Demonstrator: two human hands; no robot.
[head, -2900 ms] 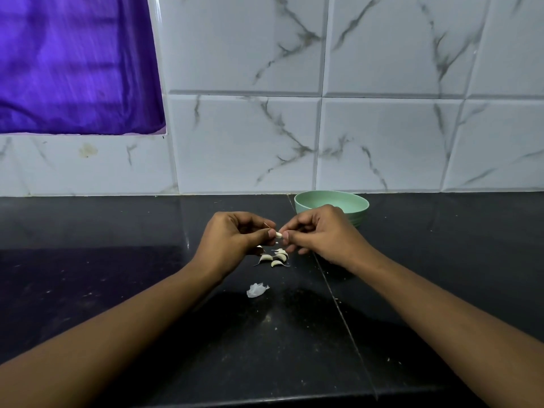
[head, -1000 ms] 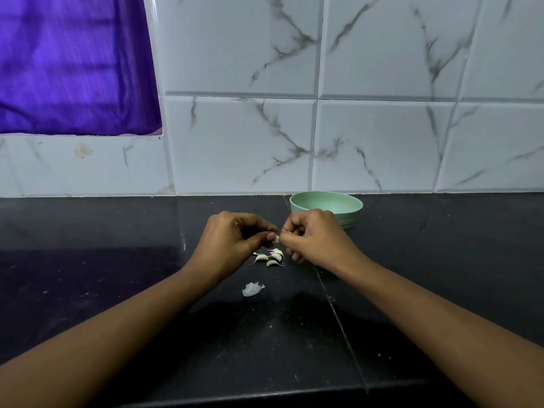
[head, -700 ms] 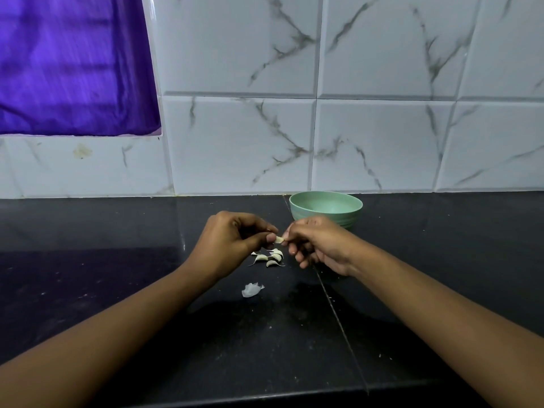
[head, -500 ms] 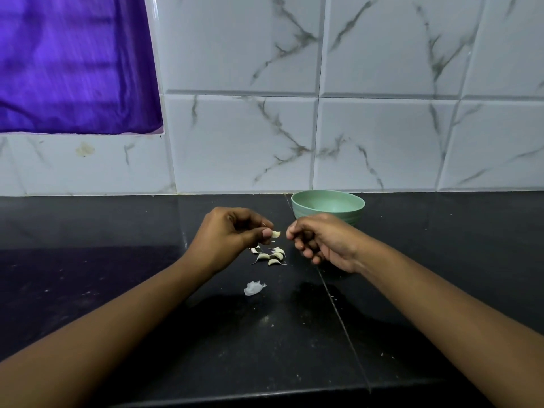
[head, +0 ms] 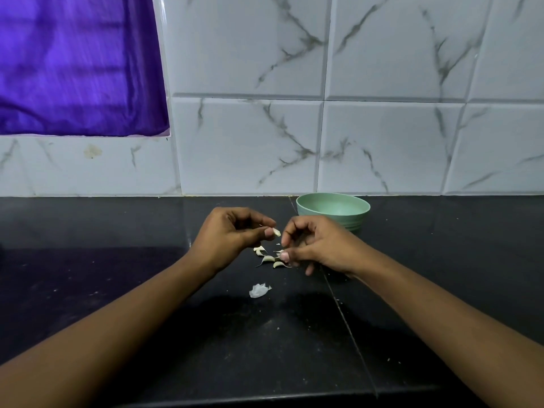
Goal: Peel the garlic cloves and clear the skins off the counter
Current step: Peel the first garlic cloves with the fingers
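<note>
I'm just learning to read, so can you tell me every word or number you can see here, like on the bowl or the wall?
None: there is no word, number, label or sign to read anywhere.
The green bowl is plain.
The wall tiles show only grey marble veins.
The purple cloth is plain.
The black counter carries only pale specks.

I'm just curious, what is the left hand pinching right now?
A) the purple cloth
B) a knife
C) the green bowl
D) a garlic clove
D: the left hand pinches a small pale garlic clove at its fingertips, above the other cloves lying on the counter.
</note>
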